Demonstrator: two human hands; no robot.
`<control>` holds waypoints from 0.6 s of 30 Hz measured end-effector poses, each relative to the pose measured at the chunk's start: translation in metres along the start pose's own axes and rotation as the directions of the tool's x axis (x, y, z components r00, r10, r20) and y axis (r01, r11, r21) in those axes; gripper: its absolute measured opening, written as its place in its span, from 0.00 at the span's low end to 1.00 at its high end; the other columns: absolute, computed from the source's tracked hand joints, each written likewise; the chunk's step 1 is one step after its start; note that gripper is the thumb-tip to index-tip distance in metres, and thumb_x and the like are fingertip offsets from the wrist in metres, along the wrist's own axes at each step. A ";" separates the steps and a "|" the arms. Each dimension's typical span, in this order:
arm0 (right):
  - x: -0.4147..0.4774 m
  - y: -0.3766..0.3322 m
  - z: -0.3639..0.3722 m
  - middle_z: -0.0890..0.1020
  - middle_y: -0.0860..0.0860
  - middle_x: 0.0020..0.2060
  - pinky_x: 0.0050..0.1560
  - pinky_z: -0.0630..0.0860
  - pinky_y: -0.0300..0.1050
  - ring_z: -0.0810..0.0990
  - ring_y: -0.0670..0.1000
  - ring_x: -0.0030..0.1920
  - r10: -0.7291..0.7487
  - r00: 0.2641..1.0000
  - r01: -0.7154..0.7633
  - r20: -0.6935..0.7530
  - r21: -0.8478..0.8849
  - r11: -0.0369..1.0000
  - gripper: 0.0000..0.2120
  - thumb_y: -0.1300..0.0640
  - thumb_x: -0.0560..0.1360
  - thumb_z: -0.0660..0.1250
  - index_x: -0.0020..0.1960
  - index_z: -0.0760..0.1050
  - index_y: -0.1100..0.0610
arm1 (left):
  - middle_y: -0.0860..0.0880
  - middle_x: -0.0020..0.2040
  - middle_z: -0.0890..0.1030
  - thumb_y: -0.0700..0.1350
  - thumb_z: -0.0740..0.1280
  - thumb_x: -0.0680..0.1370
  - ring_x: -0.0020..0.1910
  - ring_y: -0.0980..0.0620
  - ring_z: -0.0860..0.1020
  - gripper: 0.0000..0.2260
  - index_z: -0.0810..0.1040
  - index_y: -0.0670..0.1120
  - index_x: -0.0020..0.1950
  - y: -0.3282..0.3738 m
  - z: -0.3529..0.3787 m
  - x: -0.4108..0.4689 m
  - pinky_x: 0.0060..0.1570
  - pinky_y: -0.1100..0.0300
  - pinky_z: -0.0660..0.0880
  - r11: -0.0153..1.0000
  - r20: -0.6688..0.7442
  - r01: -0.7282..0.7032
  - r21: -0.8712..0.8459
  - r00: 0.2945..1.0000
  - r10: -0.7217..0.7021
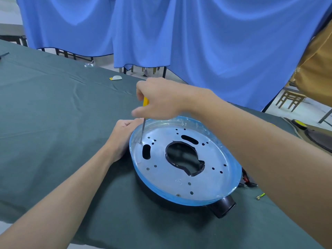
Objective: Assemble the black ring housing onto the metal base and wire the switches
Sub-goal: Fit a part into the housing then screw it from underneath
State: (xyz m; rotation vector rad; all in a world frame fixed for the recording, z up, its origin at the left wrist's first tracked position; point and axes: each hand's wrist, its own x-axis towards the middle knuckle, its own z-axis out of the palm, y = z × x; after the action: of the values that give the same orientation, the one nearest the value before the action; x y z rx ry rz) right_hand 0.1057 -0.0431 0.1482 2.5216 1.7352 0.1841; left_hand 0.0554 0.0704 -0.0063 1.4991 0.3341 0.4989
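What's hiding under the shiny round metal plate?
A black housing peeks out below the metal plate and shows dark through its middle hole. The plate covers the rest.

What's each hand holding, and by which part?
Right hand grips the screwdriver by its yellow handle, tip at a hole in the metal base. Left hand holds the base's left rim.
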 end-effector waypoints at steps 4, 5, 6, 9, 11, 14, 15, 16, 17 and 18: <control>-0.002 -0.002 -0.005 0.74 0.45 0.43 0.37 0.66 0.41 0.71 0.48 0.46 -0.039 0.999 0.041 -0.025 0.098 0.994 0.06 0.49 0.76 0.64 0.49 0.71 0.49 | 0.53 0.25 0.57 0.43 0.64 0.80 0.26 0.53 0.55 0.24 0.53 0.48 0.30 0.000 0.000 0.002 0.26 0.61 0.55 1.000 0.002 -0.001 0.004 1.000 0.001; -0.001 -0.004 -0.003 0.75 0.48 0.45 0.39 0.67 0.44 0.71 0.51 0.49 -0.025 0.998 0.029 -0.060 0.068 0.997 0.06 0.48 0.76 0.63 0.44 0.69 0.49 | 0.54 0.25 0.57 0.42 0.64 0.80 0.26 0.53 0.55 0.24 0.53 0.48 0.30 0.000 0.000 0.002 0.26 0.61 0.54 1.000 0.004 -0.002 0.006 1.000 0.002; 0.000 -0.006 0.001 0.76 0.50 0.46 0.41 0.67 0.46 0.72 0.54 0.50 -0.008 0.996 0.011 -0.092 0.032 0.999 0.09 0.47 0.76 0.62 0.41 0.67 0.49 | 0.54 0.25 0.57 0.42 0.64 0.80 0.26 0.53 0.55 0.24 0.53 0.48 0.30 0.000 0.000 0.002 0.26 0.62 0.54 1.000 0.006 -0.002 0.007 1.000 0.002; 0.000 -0.008 0.003 0.75 0.47 0.41 0.40 0.69 0.47 0.72 0.53 0.49 -0.003 0.995 0.011 -0.103 0.076 0.997 0.11 0.45 0.75 0.63 0.47 0.72 0.54 | 0.54 0.24 0.57 0.43 0.64 0.80 0.25 0.53 0.55 0.26 0.54 0.50 0.27 0.000 0.000 0.001 0.24 0.63 0.55 1.000 0.008 0.003 0.003 1.000 -0.003; -0.001 -0.006 -0.003 0.72 0.42 0.39 0.38 0.68 0.39 0.73 0.47 0.46 -0.015 0.999 0.025 -0.050 0.195 0.981 0.10 0.51 0.74 0.64 0.53 0.73 0.54 | 0.54 0.24 0.57 0.43 0.64 0.80 0.25 0.53 0.55 0.26 0.55 0.51 0.25 0.000 0.000 0.001 0.24 0.63 0.55 1.000 0.009 0.003 -0.001 1.000 -0.003; -0.003 -0.005 -0.004 0.69 0.42 0.36 0.35 0.63 0.39 0.68 0.41 0.39 -0.053 0.993 0.072 -0.105 0.189 0.979 0.10 0.59 0.74 0.63 0.55 0.72 0.53 | 0.55 0.24 0.58 0.45 0.65 0.80 0.24 0.54 0.56 0.28 0.57 0.51 0.23 0.001 0.001 0.000 0.24 0.64 0.57 1.000 0.013 -0.010 -0.001 1.000 0.010; -0.003 -0.005 -0.002 0.68 0.42 0.34 0.36 0.63 0.41 0.67 0.43 0.39 -0.054 0.987 0.074 -0.149 0.130 0.989 0.08 0.58 0.76 0.64 0.54 0.72 0.54 | 0.55 0.23 0.60 0.45 0.66 0.80 0.23 0.55 0.58 0.28 0.58 0.52 0.22 0.002 0.001 0.000 0.23 0.66 0.58 1.000 0.017 -0.013 -0.006 1.000 0.013; -0.003 -0.006 0.001 0.68 0.43 0.34 0.38 0.62 0.42 0.66 0.47 0.40 -0.055 0.981 0.064 -0.185 0.047 0.997 0.06 0.56 0.77 0.63 0.53 0.72 0.55 | 0.56 0.22 0.61 0.46 0.66 0.80 0.22 0.55 0.59 0.28 0.60 0.52 0.20 0.002 0.002 -0.001 0.22 0.67 0.60 1.000 0.018 -0.015 -0.011 1.000 0.015; -0.002 -0.006 0.004 0.71 0.46 0.36 0.41 0.62 0.44 0.67 0.50 0.43 -0.050 0.979 0.046 -0.200 -0.020 0.999 0.06 0.53 0.79 0.62 0.52 0.72 0.56 | 0.56 0.21 0.62 0.46 0.66 0.80 0.21 0.56 0.60 0.28 0.62 0.52 0.20 0.003 0.002 -0.001 0.22 0.68 0.60 1.000 0.019 -0.016 -0.014 1.000 0.016; -0.001 -0.005 0.007 0.73 0.48 0.40 0.43 0.63 0.44 0.68 0.52 0.46 -0.035 0.982 0.026 -0.184 -0.052 0.998 0.09 0.50 0.80 0.61 0.52 0.71 0.56 | 0.56 0.21 0.62 0.46 0.66 0.80 0.21 0.56 0.60 0.28 0.62 0.53 0.20 0.003 0.002 -0.001 0.22 0.68 0.60 1.000 0.019 -0.014 -0.013 1.000 0.014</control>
State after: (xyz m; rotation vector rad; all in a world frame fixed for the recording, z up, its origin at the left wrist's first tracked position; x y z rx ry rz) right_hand 0.1011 -0.0423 0.1408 2.5121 1.8064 0.4679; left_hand 0.0551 0.0678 -0.0034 1.4938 0.3053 0.4968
